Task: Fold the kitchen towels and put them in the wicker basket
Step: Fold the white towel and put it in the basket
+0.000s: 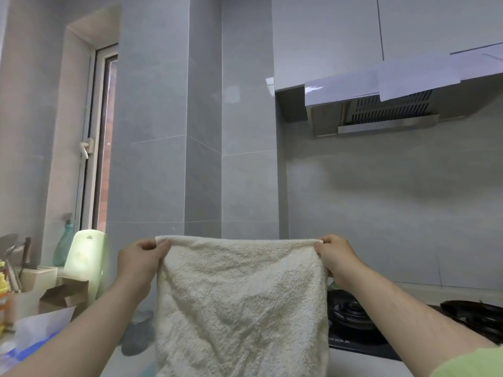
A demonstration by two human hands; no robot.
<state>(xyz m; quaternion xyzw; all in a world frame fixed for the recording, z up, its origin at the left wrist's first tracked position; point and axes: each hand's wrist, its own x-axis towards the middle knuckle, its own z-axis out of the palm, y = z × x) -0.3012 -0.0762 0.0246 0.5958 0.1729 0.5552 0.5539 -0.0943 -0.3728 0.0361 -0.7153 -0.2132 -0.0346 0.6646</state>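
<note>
Nearest, at the bottom of the frame, we are reaching both forearms up and forward, with a green sleeve (468, 363) showing in the lower right corner. Between the arms we are holding up a cream kitchen towel (239, 303), which is filling the lower middle of the frame and hanging in front of us. Its bottom edge is running out below the picture, so we cannot tell whether it is touching anything.

Our left hand (141, 257) is pinching the towel's top left corner, thumb pressed against curled fingers with the hem between them. Our right hand (337, 257) is pinching the top right corner the same way. The top hem is stretching almost level between the two pinches.

We are judging this as the opening of the fold: the cloth is spread flat and square, and no crease is showing yet. The next move is probably calling for bringing one corner across to meet the other, with both pinches firm so the edges line up. The wicker basket is not showing anywhere in this view, so we are going to need to look for it afterwards.

Behind the towel, at the lower left, a cardboard box (64, 296) and a pale green container (87, 254) are standing on the counter. At the lower right a gas stove (353, 319) is carrying a dark pan (479, 317). Farthest back, the grey tiled wall (163, 131) is rising behind everything, with a window (104, 137) at the left and a range hood (381, 112) at the upper right.
</note>
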